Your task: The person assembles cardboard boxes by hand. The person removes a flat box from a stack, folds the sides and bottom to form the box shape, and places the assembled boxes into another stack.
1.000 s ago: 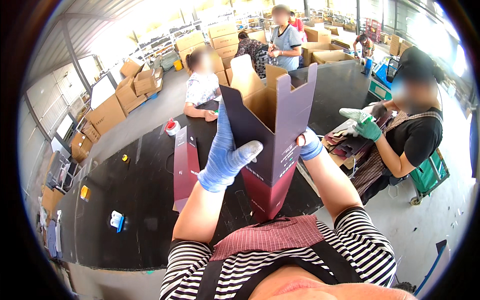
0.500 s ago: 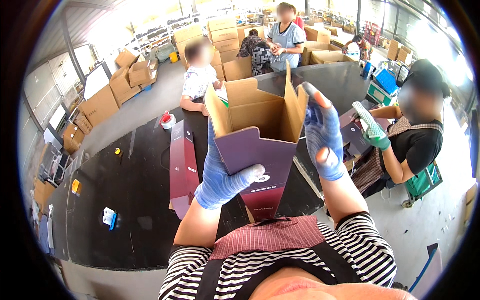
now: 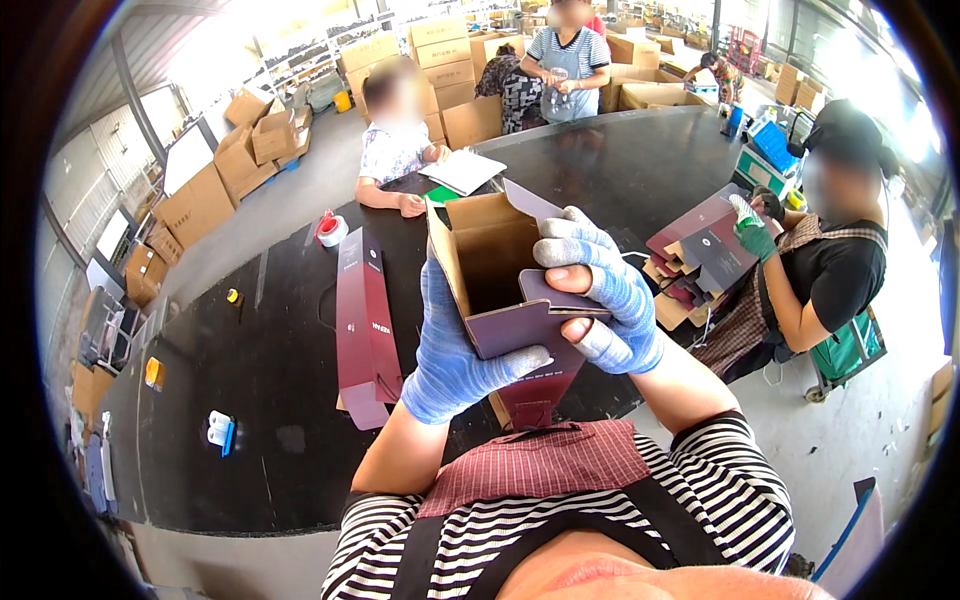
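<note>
In front of my chest stands a tall purple and maroon cardboard box [image 3: 545,392], its brown inside facing up toward me. My left hand [image 3: 447,350], in a blue glove, is wrapped around its left side with the thumb across the front panel. At the right, my right hand [image 3: 610,295], in a blue glove with bare thumb and fingertip, grips the top flaps, which are partly folded in over the opening. A second maroon box [image 3: 365,325], closed at its far end, lies on the black table [image 3: 270,370] left of my hands.
A tape roll [image 3: 330,229] sits past the lying box. On the left are a blue tape dispenser [image 3: 222,433] and a yellow item [image 3: 154,374]. At right, a gloved co-worker [image 3: 830,240] handles flattened purple cartons [image 3: 705,250]. Another person sits across, beside white papers [image 3: 463,172].
My right hand has moved inward from beside the box onto its flaps, which have bent from upright toward the opening. The co-worker at right has shifted the purple cartons.
</note>
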A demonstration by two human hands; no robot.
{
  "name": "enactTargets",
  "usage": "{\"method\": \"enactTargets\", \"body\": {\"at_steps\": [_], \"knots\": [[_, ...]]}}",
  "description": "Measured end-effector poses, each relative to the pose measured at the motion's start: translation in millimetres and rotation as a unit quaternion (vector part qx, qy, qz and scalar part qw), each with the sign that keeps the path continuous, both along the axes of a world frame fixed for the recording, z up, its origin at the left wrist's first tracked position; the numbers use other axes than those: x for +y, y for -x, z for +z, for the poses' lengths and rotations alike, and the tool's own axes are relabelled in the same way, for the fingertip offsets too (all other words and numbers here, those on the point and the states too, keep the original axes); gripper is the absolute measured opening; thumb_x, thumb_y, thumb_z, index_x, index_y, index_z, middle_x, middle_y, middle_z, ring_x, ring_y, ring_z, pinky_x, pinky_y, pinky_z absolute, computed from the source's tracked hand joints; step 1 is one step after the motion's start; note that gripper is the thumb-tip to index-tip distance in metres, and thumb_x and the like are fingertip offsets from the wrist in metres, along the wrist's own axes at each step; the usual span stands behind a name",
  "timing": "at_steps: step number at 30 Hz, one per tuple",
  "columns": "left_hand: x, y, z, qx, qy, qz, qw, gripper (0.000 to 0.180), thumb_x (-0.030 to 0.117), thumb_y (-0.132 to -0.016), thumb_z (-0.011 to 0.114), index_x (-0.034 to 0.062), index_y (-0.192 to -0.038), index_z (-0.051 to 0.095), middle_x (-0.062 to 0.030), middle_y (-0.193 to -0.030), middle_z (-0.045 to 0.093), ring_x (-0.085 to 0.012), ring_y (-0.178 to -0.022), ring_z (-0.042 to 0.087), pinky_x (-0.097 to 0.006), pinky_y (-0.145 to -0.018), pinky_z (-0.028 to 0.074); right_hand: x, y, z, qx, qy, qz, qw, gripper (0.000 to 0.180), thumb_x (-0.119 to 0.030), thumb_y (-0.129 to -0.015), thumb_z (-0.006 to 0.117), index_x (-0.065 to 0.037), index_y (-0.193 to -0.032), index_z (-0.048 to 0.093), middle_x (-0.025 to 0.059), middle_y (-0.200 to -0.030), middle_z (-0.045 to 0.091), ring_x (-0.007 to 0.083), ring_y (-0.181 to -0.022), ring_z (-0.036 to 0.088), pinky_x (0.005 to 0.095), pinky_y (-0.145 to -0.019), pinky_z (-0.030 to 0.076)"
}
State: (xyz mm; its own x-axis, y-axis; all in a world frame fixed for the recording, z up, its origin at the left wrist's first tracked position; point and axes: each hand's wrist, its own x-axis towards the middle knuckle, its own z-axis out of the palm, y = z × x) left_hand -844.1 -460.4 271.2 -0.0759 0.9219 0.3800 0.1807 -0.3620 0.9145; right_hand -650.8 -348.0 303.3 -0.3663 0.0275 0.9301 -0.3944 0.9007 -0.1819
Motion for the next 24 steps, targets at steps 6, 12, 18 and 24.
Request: {"method": "enactTargets", "body": {"at_steps": [6, 12, 18, 24], "knots": [[9.6, 0.3, 28.9, -0.137, -0.123, -0.118, 0.976, 0.135, 0.03, -0.066, 0.093, 0.0087, -0.159, -0.001, -0.0145, -0.152, 0.033, -0.0279, -0.138, 0.041, -0.041, -0.112, 0.037, 1.8, -2.3, -2.4, 0.001, -0.011, 0.009, 1.0, 0.039, -0.023, -0.091, 0.061, -0.001, -0.123, 0.065, 0.0182, -0.131, 0.062, 0.0389, -0.131, 0.052, 0.0551, -0.114, 0.029], [11.9, 2.1, 61.5, -0.158, -0.146, -0.111, 0.97, 0.108, 0.041, -0.079, 0.083, 0.006, -0.156, 0.016, -0.014, -0.147, 0.04, -0.0246, -0.135, 0.043, -0.039, -0.112, 0.037, 7.0, -2.9, -0.9, 0.003, -0.015, 0.0, 1.0, 0.039, -0.022, -0.092, 0.059, -0.001, -0.126, 0.064, 0.0197, -0.132, 0.062, 0.0403, -0.13, 0.053, 0.0549, -0.113, 0.031], [19.4, 2.6, 53.2, -0.105, -0.215, -0.013, 0.971, 0.079, 0.032, -0.088, 0.076, 0.0042, -0.149, 0.035, -0.0099, -0.143, 0.046, -0.0212, -0.132, 0.044, -0.034, -0.111, 0.035, 12.2, -2.8, 0.3, 0.018, -0.022, -0.024, 0.999, 0.043, -0.022, -0.093, 0.06, 0.001, -0.13, 0.061, 0.0216, -0.133, 0.06, 0.042, -0.129, 0.053, 0.0539, -0.112, 0.033], [18.5, -5.5, 56.2, -0.079, -0.195, 0.092, 0.973, 0.075, 0.021, -0.085, 0.076, 0.0048, -0.146, 0.037, -0.0082, -0.14, 0.046, -0.0204, -0.128, 0.047, -0.035, -0.108, 0.037, 10.9, -0.6, -0.8, 0.024, -0.016, -0.044, 0.999, 0.045, -0.021, -0.093, 0.059, 0.002, -0.132, 0.059, 0.0219, -0.136, 0.058, 0.0417, -0.129, 0.053, 0.0528, -0.111, 0.035]]}}
